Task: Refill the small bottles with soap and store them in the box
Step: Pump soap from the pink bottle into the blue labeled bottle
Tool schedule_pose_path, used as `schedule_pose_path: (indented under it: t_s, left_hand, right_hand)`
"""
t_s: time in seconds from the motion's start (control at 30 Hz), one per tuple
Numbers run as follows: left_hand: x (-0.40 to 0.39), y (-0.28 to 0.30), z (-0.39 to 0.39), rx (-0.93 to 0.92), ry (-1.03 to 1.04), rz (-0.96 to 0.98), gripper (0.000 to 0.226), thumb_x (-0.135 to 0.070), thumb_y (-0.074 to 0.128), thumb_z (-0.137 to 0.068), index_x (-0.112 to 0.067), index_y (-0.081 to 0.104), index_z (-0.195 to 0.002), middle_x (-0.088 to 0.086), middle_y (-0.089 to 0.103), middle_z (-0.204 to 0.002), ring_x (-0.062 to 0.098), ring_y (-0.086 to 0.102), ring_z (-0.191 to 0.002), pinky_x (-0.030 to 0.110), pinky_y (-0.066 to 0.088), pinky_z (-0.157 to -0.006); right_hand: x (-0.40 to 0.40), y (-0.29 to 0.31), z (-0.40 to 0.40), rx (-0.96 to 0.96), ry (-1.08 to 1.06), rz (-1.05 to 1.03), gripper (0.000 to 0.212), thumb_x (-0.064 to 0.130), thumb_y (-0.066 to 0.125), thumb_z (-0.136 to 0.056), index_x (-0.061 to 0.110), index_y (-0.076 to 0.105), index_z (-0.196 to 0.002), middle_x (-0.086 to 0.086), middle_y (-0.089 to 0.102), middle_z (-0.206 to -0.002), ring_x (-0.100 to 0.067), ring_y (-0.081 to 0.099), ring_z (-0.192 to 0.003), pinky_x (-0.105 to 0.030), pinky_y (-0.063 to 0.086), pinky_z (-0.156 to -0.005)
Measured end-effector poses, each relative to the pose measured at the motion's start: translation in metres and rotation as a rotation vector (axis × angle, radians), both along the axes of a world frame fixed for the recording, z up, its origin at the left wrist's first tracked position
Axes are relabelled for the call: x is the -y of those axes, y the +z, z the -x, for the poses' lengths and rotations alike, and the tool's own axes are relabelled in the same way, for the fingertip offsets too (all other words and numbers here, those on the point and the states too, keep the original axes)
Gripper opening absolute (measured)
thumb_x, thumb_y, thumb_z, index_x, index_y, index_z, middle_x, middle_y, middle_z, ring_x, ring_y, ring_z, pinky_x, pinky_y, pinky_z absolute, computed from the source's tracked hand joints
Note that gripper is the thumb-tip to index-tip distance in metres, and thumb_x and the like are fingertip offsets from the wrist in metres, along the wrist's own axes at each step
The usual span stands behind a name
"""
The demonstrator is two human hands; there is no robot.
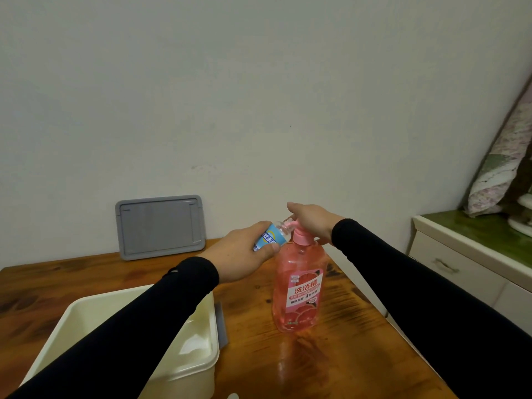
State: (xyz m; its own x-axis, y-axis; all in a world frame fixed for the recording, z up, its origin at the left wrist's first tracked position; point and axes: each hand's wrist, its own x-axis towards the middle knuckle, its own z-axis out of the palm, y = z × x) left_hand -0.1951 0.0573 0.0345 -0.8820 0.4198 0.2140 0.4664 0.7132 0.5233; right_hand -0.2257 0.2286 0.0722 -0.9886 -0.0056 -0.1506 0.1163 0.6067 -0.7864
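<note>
At the pump's nozzle I have the small bottle tipped on its side in my left hand, whose grip is wrapped round the labelled body, long axis slanting up to the right so the open mouth meets the spout. My right hand lies flat and unclenched on the soap bottle's pump head, so I judge the next press depends on mouth and spout staying lined up; the box waits near my left forearm on the table.

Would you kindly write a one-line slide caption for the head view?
Left hand holds small bottle at the pink soap dispenser spout; right hand rests on its pump.
</note>
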Motion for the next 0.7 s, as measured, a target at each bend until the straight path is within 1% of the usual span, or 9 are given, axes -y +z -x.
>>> schedule_pose_path:
  t_s: [0.13,0.2,0.27,0.3,0.37,0.43,0.57,0.63,0.7]
  left_hand:
    - [0.001,0.007,-0.001,-0.008,-0.004,-0.002,0.041,-0.048,0.044,-0.096,-0.03,0.043,-0.132,-0.006,0.061,-0.11,0.009,0.057,-0.088,0.017,0.043,-0.067]
    - [0.001,0.012,-0.001,-0.022,-0.007,-0.012,0.039,-0.047,0.044,-0.096,-0.03,0.043,-0.132,-0.005,0.062,-0.111,0.011,0.058,-0.09,0.018,0.044,-0.069]
    - [0.0,0.016,-0.001,-0.034,-0.009,-0.005,0.039,-0.046,0.044,-0.096,-0.029,0.043,-0.132,-0.005,0.061,-0.11,0.011,0.057,-0.089,0.015,0.041,-0.066]
    - [0.0,0.016,0.0,-0.038,-0.01,-0.002,0.039,-0.046,0.044,-0.097,-0.029,0.043,-0.132,-0.004,0.061,-0.11,0.011,0.057,-0.089,0.015,0.041,-0.066]
    - [0.001,0.013,0.002,-0.033,-0.011,-0.001,0.04,-0.048,0.043,-0.096,-0.029,0.043,-0.132,-0.004,0.062,-0.112,0.012,0.058,-0.09,0.016,0.041,-0.067]
    - [0.001,0.008,0.004,-0.019,-0.009,-0.004,0.042,-0.049,0.044,-0.096,-0.03,0.042,-0.133,-0.005,0.063,-0.112,0.011,0.058,-0.091,0.017,0.042,-0.068]
    - [0.0,0.0,0.003,0.008,0.003,-0.004,0.046,-0.05,0.044,-0.095,-0.03,0.04,-0.136,-0.004,0.06,-0.114,0.01,0.057,-0.091,0.016,0.041,-0.065]
    - [0.0,0.0,0.002,0.008,0.007,0.008,0.047,-0.05,0.044,-0.095,-0.03,0.038,-0.138,-0.004,0.06,-0.116,0.009,0.056,-0.091,0.014,0.04,-0.064]
    - [0.0,0.002,0.002,0.003,0.008,0.016,0.048,-0.051,0.043,-0.095,-0.029,0.038,-0.138,-0.004,0.06,-0.117,0.009,0.057,-0.093,0.015,0.041,-0.066]
  right_hand:
    - [-0.002,0.008,-0.001,-0.004,0.014,0.001,0.056,0.047,0.028,-0.1,0.007,0.052,-0.13,-0.011,0.056,-0.129,-0.022,0.052,-0.103,-0.033,0.037,-0.084]
    - [-0.003,0.014,-0.001,-0.013,0.034,-0.004,0.059,0.051,0.027,-0.099,0.009,0.053,-0.131,-0.01,0.057,-0.128,-0.022,0.052,-0.105,-0.035,0.039,-0.09]
    - [-0.005,0.018,0.001,-0.002,0.043,-0.02,0.061,0.055,0.025,-0.098,0.012,0.054,-0.131,-0.01,0.058,-0.127,-0.024,0.053,-0.108,-0.041,0.039,-0.099]
    - [-0.005,0.018,0.001,-0.001,0.043,-0.021,0.061,0.055,0.025,-0.098,0.012,0.053,-0.131,-0.01,0.057,-0.128,-0.024,0.053,-0.108,-0.041,0.039,-0.099]
    - [-0.004,0.017,0.001,-0.018,0.036,-0.006,0.06,0.05,0.025,-0.1,0.009,0.052,-0.133,-0.01,0.055,-0.132,-0.021,0.052,-0.103,-0.034,0.038,-0.089]
    - [-0.002,0.011,0.001,-0.029,0.015,0.004,0.057,0.046,0.026,-0.101,0.006,0.05,-0.133,-0.01,0.053,-0.134,-0.02,0.05,-0.101,-0.03,0.035,-0.085]
    - [-0.001,0.002,0.001,-0.018,-0.005,0.0,0.053,0.042,0.027,-0.102,0.004,0.047,-0.133,-0.013,0.052,-0.134,-0.02,0.048,-0.1,-0.029,0.033,-0.083]
    - [-0.001,0.001,0.001,-0.009,-0.002,0.002,0.054,0.043,0.027,-0.102,0.004,0.047,-0.133,-0.013,0.052,-0.134,-0.021,0.049,-0.1,-0.03,0.034,-0.083]
    - [-0.001,0.004,0.0,-0.002,0.002,-0.001,0.055,0.046,0.027,-0.101,0.006,0.049,-0.132,-0.012,0.053,-0.133,-0.022,0.051,-0.102,-0.032,0.036,-0.085]
